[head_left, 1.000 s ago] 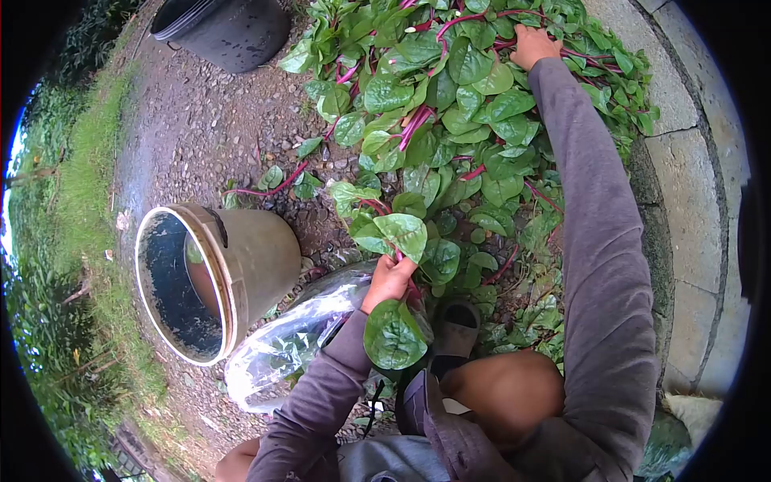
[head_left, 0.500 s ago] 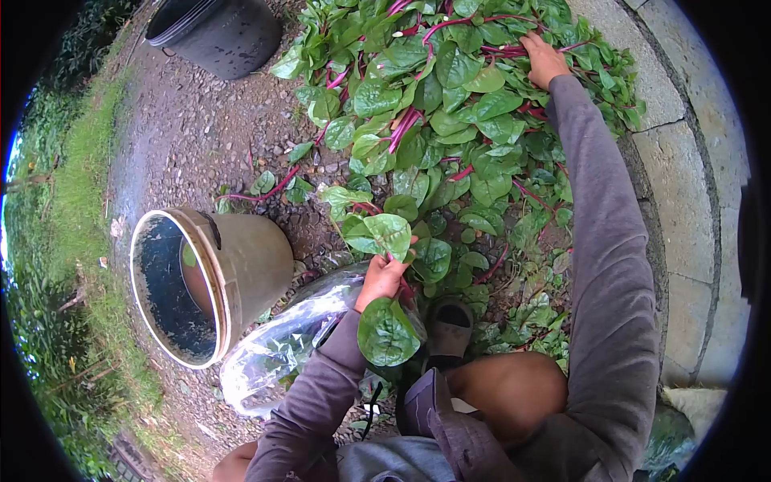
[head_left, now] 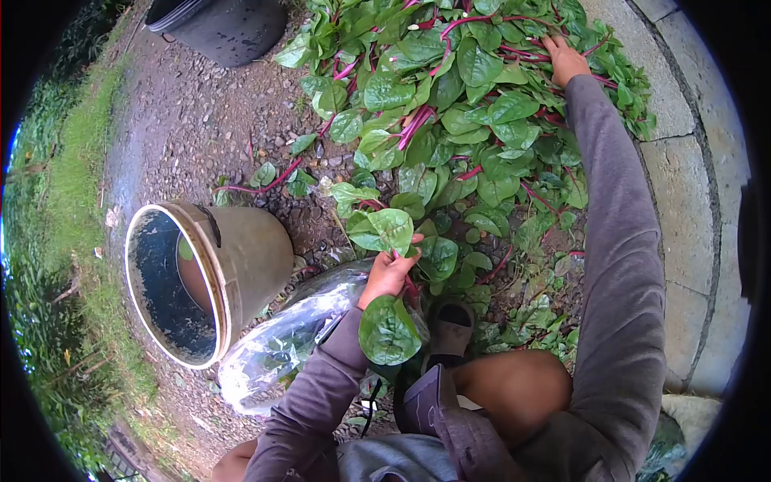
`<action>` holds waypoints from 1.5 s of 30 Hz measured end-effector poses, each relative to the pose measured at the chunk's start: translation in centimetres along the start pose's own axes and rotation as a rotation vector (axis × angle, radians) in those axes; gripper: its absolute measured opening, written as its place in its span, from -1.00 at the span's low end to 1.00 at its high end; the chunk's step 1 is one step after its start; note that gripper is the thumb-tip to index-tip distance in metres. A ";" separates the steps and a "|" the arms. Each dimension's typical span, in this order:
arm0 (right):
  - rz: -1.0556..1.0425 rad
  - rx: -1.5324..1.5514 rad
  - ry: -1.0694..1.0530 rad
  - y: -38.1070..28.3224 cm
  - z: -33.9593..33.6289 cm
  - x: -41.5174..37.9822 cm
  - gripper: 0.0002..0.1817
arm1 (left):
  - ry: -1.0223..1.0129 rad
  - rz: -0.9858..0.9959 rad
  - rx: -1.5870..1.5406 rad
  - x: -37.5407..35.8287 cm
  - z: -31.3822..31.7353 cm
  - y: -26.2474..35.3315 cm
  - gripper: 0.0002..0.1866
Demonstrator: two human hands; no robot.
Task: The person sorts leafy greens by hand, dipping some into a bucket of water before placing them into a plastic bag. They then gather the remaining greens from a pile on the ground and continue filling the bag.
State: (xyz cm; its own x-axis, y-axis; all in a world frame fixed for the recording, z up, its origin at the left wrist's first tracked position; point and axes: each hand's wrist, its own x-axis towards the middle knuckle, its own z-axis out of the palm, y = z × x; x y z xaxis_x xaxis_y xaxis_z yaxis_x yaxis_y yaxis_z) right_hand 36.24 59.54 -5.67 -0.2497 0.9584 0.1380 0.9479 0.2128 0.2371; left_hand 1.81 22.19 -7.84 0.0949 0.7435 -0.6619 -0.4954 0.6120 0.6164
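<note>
You are in the middle of gathering leafy cuttings, as I read it: your left hand [head_left: 388,275] is closed around a small bunch of red-stemmed greens [head_left: 384,231], held just above the clear plastic bag [head_left: 277,341] by your knee, and your right hand [head_left: 567,59] reaches far out into the heap of vines [head_left: 450,104], fingers curled onto a red stem. The bunch stands roughly upright in your fist, its long axis running away from you, leaves toward the heap and one large leaf drooping toward your lap. The next move probably calls for a firm pinch on one stem, then pulling it clear of its tangled neighbours.
</note>
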 end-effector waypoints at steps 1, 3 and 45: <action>0.017 -0.031 0.006 0.2 -0.2 0.2 -0.25 | 0.005 -0.003 -0.013 0.0 0.1 0.1 -0.69; 0.053 -0.082 0.002 -0.1 -0.7 -0.6 -0.30 | -0.002 0.022 0.015 -0.2 0.2 0.0 -0.71; 1.144 1.071 -0.084 -8.7 7.1 -45.3 -0.69 | -0.035 0.074 0.509 -2.1 6.7 -3.2 -0.85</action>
State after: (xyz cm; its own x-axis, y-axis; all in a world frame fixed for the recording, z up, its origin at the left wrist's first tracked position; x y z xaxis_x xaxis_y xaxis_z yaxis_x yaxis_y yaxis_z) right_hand 40.76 15.59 -20.80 0.6491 0.6988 -0.3006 0.3224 -0.6106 -0.7233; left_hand 9.01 20.45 -5.56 0.1084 0.7933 -0.5992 -0.0200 0.6043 0.7965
